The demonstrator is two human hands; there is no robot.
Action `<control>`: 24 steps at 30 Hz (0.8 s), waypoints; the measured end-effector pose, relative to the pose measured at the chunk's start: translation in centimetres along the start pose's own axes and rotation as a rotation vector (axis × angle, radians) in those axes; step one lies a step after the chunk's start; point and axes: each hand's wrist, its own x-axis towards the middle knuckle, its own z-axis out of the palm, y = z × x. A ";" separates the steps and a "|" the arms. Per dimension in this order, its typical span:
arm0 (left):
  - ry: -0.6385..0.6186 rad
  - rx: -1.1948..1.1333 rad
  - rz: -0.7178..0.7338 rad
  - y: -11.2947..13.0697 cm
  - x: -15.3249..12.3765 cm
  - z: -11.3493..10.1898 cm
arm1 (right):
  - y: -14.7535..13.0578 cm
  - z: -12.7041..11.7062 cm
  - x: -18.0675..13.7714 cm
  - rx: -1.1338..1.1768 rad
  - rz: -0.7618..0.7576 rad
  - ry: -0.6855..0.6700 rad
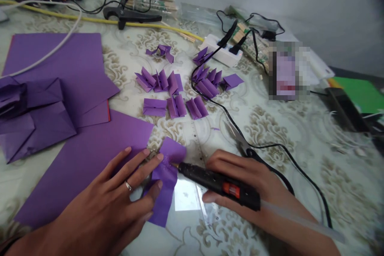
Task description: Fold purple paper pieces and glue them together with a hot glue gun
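Strip (pixel 167 186) on the tablecloth (pixel 349 194) looks light, thin and easily creased, best held by its edges, the left hand (pixel 109 194) pressing it with fingers spread, the right hand (pixel 253 178) curled around the glue gun (pixel 207 177).

Glue gun (pixel 207 177) in right hand (pixel 255 176), purple paper strip (pixel 167 192)

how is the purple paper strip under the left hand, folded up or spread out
Spread out, though slightly wavy: the purple paper strip lies at length, both ends visible past the left hand.
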 end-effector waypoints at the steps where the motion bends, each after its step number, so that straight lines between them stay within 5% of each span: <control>1: -0.001 -0.002 0.000 0.0 0.0 0.0 | 0.1 0.0 -0.1 0.009 -0.004 -0.023; 7: 0.000 -0.027 0.000 0.0 0.0 0.0 | 0.5 -0.1 -0.4 0.020 0.080 0.069; 12: -0.016 -0.018 -0.008 0.0 0.0 0.0 | 0.5 0.2 -0.4 0.044 0.017 -0.029; 24: -0.034 -0.021 -0.004 -0.1 0.0 -0.1 | 0.5 0.3 -0.5 0.041 0.025 0.001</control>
